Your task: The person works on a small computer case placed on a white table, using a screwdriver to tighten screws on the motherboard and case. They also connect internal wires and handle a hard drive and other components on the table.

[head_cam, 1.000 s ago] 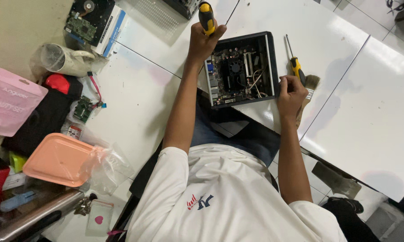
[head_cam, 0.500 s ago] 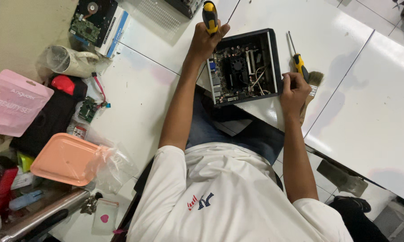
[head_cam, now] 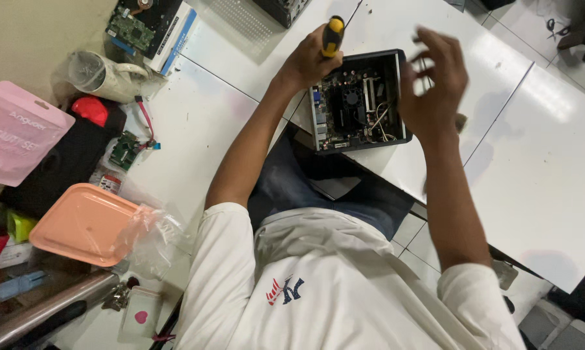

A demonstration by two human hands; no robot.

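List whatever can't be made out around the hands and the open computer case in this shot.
- Right hand, head view: motion-blurred, so whether its fingers hold anything is unclear.
- Screwdriver: the left hand covers the grip's lower part; the tip is hidden.
- Open computer case: its right side sits behind the right hand; the small connectors are too small to tell.
- Circuit board, top left: cut off by the frame edge.

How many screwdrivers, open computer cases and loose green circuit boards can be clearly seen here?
screwdriver, gripped in the left hand: 1
open computer case: 1
loose green circuit boards: 2
Total: 4
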